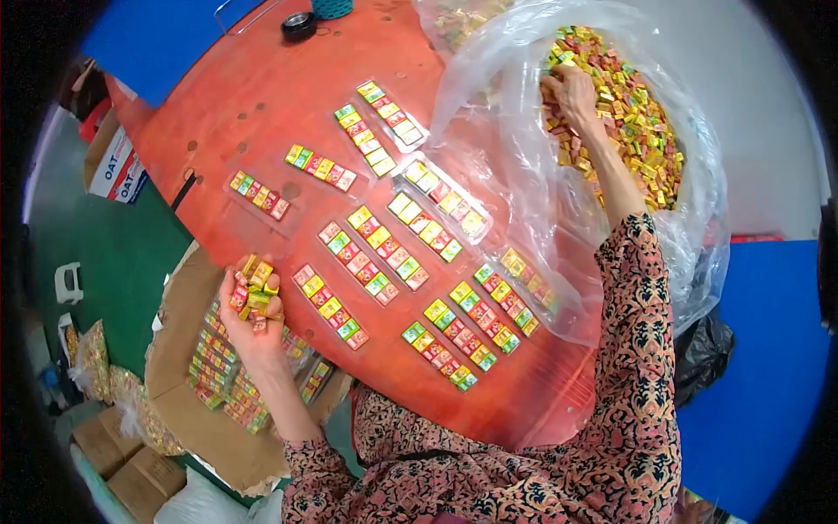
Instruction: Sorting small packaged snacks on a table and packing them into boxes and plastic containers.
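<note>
My left hand (251, 327) is raised palm up over the table's left edge, its fingers curled round several small wrapped sweets (258, 295) in yellow, red and green. My right hand (572, 94) reaches into a large clear plastic bag (515, 113) at the far right. Its fingers are bent together at the left edge of a heap of loose wrapped sweets (633, 131); whatever is between them is hidden. Several narrow clear trays stand between the hands, filled with sweets in rows, such as the tray (332, 307) nearest my left hand.
An open cardboard box (188, 410) with filled trays stands below the orange-red table (218, 105) on the left. Farther left are sweet-filled bags (92, 358) and brown cartons (131, 463). A black round object (298, 27) and a teal basket (332, 7) are at the back.
</note>
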`<state>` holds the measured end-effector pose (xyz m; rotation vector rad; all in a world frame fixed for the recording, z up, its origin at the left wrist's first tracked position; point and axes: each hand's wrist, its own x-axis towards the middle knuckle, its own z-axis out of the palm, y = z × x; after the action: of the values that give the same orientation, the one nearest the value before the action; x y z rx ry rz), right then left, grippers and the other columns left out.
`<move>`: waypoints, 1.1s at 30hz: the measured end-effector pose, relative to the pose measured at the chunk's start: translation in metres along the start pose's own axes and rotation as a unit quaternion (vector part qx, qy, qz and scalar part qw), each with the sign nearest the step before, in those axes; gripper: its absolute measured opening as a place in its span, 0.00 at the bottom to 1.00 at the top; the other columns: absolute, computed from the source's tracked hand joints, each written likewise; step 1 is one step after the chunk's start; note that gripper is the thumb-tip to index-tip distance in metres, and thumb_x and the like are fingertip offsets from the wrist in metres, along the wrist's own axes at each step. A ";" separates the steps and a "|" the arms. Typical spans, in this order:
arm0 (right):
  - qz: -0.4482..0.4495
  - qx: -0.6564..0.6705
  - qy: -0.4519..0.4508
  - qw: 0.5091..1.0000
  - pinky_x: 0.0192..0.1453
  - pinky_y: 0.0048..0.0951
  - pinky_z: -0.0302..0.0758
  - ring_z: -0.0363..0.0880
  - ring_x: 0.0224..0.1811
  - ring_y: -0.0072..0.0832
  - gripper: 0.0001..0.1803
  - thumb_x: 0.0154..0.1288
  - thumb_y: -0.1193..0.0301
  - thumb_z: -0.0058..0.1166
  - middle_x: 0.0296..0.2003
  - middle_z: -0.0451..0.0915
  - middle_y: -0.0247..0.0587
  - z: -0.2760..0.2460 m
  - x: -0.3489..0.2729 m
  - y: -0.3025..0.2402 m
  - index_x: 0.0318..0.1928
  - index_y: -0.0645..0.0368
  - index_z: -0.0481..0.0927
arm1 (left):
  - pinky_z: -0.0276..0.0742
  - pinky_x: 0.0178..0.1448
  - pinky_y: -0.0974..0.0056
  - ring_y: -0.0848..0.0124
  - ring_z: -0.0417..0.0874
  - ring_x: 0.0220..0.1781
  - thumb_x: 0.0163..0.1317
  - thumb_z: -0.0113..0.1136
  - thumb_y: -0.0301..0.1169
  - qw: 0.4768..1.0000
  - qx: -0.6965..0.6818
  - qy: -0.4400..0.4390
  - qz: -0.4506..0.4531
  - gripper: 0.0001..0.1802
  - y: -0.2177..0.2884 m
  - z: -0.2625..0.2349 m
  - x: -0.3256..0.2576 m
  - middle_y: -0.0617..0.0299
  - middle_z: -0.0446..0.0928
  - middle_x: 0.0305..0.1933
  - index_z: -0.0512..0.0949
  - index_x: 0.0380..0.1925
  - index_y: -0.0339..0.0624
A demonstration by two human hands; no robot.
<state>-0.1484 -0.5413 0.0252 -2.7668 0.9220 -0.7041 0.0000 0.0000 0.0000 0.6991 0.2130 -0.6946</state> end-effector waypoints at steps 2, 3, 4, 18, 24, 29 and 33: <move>0.029 -0.138 -0.002 0.990 0.40 0.44 0.72 0.78 0.33 0.47 0.15 0.53 0.61 0.49 0.28 0.78 0.55 0.019 -0.003 -0.022 0.30 0.60 0.79 | 0.64 0.14 0.74 0.61 0.78 0.29 0.65 0.43 0.40 1.000 -0.013 0.007 -0.002 0.18 0.010 -0.002 -0.005 0.46 0.76 0.41 0.72 0.44 0.38; 0.057 -0.149 0.001 0.987 0.39 0.45 0.72 0.77 0.33 0.48 0.14 0.53 0.62 0.47 0.27 0.77 0.55 0.004 0.007 -0.010 0.29 0.60 0.78 | 0.64 0.14 0.74 0.61 0.78 0.29 0.65 0.43 0.40 0.999 -0.032 0.025 0.014 0.18 -0.018 0.007 -0.009 0.46 0.76 0.41 0.72 0.44 0.38; 0.060 -0.156 0.012 0.986 0.38 0.45 0.72 0.77 0.33 0.47 0.14 0.53 0.62 0.47 0.28 0.78 0.53 0.004 0.005 0.009 0.30 0.60 0.79 | 0.64 0.14 0.74 0.61 0.78 0.29 0.65 0.43 0.40 0.999 -0.037 0.014 -0.008 0.18 -0.020 0.012 -0.002 0.46 0.76 0.41 0.73 0.43 0.38; 0.008 0.278 0.135 0.951 0.38 0.21 0.72 0.75 0.31 0.19 0.10 0.54 0.74 0.59 0.32 0.81 0.34 -0.068 -0.032 -0.060 0.39 0.60 0.81 | 0.70 0.15 0.72 0.61 0.79 0.30 0.64 0.44 0.39 0.995 -0.092 -0.020 -0.023 0.17 -0.010 0.017 -0.010 0.44 0.75 0.42 0.73 0.43 0.37; -0.264 0.224 -0.104 0.932 0.36 0.24 0.74 0.78 0.31 0.24 0.10 0.52 0.82 0.55 0.31 0.79 0.37 -0.038 -0.088 -0.258 0.37 0.60 0.80 | 0.73 0.17 0.69 0.59 0.80 0.29 0.61 0.47 0.40 0.993 -0.110 -0.020 -0.032 0.16 -0.008 0.007 -0.010 0.45 0.76 0.39 0.73 0.40 0.38; -0.282 0.216 -0.200 0.913 0.32 0.29 0.72 0.77 0.28 0.32 0.11 0.56 0.71 0.54 0.30 0.78 0.45 0.014 -0.089 -0.317 0.39 0.64 0.79 | 0.73 0.16 0.68 0.59 0.81 0.29 0.61 0.47 0.39 0.993 -0.105 -0.017 -0.044 0.15 -0.013 0.014 -0.007 0.47 0.78 0.38 0.74 0.39 0.40; -0.165 0.317 -0.287 0.889 0.33 0.29 0.71 0.78 0.28 0.27 0.15 0.57 0.69 0.52 0.29 0.79 0.49 0.049 -0.084 -0.324 0.42 0.67 0.78 | 0.72 0.16 0.68 0.60 0.81 0.27 0.61 0.48 0.40 0.995 -0.089 0.008 -0.035 0.15 -0.012 0.015 -0.008 0.51 0.79 0.36 0.74 0.38 0.41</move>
<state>-0.0127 -0.2319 0.0380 -2.3057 0.0659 -0.1336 -0.0141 -0.0121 0.0082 0.5293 0.3118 -0.7283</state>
